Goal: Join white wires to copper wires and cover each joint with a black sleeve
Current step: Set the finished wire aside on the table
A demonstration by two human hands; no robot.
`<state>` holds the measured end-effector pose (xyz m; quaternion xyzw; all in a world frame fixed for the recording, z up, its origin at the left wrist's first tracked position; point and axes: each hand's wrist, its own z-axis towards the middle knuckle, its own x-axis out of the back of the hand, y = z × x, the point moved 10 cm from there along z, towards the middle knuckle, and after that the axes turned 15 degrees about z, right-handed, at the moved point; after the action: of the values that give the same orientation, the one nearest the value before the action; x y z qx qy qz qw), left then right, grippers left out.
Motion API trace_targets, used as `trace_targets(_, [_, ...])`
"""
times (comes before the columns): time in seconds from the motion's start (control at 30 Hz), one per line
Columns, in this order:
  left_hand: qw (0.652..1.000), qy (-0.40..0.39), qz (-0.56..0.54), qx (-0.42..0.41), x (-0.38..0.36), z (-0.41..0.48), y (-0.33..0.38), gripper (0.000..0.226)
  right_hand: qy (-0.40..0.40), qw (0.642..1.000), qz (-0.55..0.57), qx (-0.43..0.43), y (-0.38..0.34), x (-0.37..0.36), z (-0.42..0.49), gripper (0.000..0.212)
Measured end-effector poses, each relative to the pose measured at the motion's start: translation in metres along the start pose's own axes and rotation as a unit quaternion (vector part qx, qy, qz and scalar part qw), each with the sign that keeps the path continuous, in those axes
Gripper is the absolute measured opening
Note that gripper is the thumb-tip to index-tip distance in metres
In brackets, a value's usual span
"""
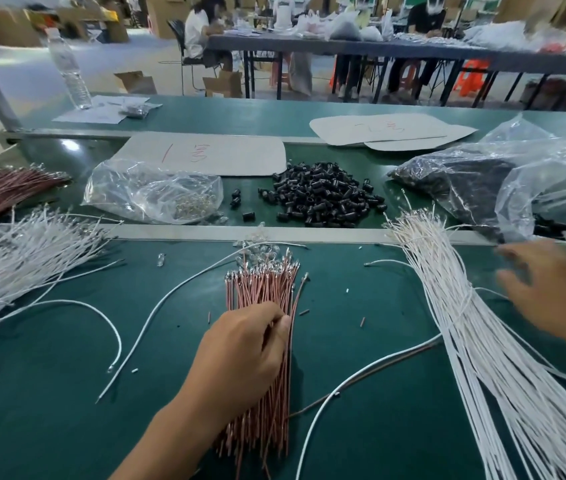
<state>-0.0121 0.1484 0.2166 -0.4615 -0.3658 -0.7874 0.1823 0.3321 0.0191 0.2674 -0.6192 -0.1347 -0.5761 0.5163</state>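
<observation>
Nearest the camera, the left hand [240, 348] lay on the green tabletop [49, 393] with its fingers curled round a bundle of copper wires [264, 292], gripping it about midway. The bundle's metal-tipped ends pointed away from the person. A few loose white wires [177, 292] curved across the tabletop to the left of it. On the right, a thick bundle of white wires [482, 341] fanned towards the near edge. The right hand [551, 289] was just beside it with fingers spread; it was blurred, but it seemed to hold nothing. Another heap of white wires [14, 258] lay at the far left.

Beyond a pale strip across the tabletop sat a pile of black sleeves [323, 195], with a clear bag of small metal parts [153, 192] to its left and a larger plastic bag of dark pieces [465, 174] to its right. Further back stood a water bottle [70, 71].
</observation>
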Motion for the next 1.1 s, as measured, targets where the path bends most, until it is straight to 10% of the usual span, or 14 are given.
trace_targets(0.1, [1.0, -0.008, -0.007, -0.004, -0.003, -0.002, 0.0, 0.028, -0.295, 0.932, 0.047, 0.204, -0.094, -0.088, -0.045, 0.029])
trace_targets(0.2, [1.0, 0.005, -0.013, -0.018, 0.002, 0.0, 0.002, 0.027, -0.383, 0.87, 0.032, 0.309, -0.133, -0.134, -0.08, 0.016])
trace_targets(0.67, [0.971, -0.165, 0.025, -0.172, -0.035, -0.022, 0.042, 0.066, -0.31, 0.896, 0.021, 0.318, -0.123, -0.132, -0.087, 0.01])
trace_targets(1.1, [0.968, -0.168, 0.035, -0.182, -0.036, -0.019, 0.056, 0.017, -0.14, 0.977, -0.058, 0.148, -0.142, -0.152, 0.145, 0.034])
